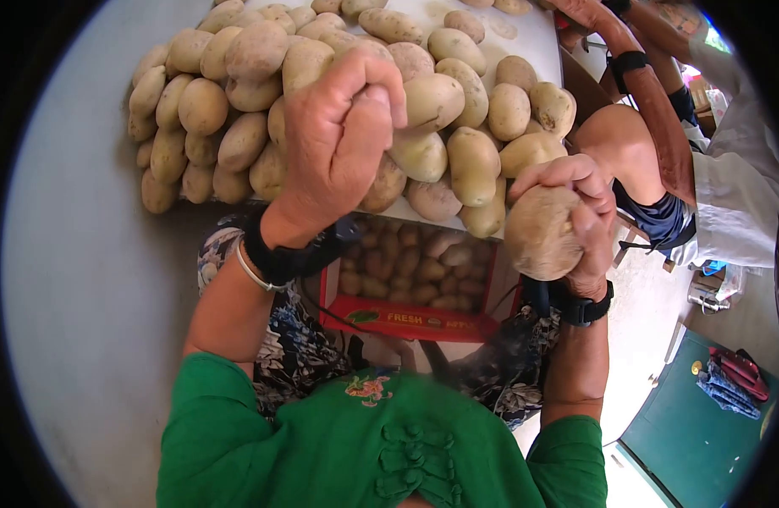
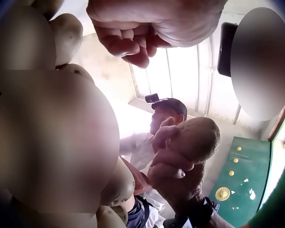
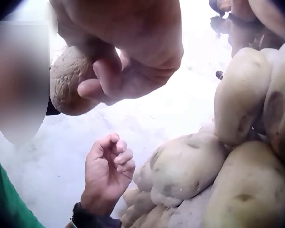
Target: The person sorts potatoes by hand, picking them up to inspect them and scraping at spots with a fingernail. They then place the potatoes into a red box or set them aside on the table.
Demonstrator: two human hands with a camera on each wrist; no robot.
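My right hand (image 1: pixel 588 216) grips a large, pale brown potato (image 1: pixel 540 235), held up in front of the right edge of the pile. In the right wrist view the skin of this potato (image 3: pixel 69 80) looks wrinkled, and the fingers wrap round its side. My left hand (image 1: pixel 343 140) is raised over the front of the heaped potatoes (image 1: pixel 245 93), its fingers curled in with the thumb against them. Nothing shows between the fingers of that left hand (image 3: pixel 109 168) in the right wrist view. Big blurred patches cover part of both wrist views.
The potatoes lie stacked on a white table (image 1: pixel 525 42). Below its front edge, between the knees, stands a red box (image 1: pixel 381 315) with more potatoes in it. Another person (image 1: pixel 660 152) sits close by on the right. A green panel (image 1: pixel 685 423) is at lower right.
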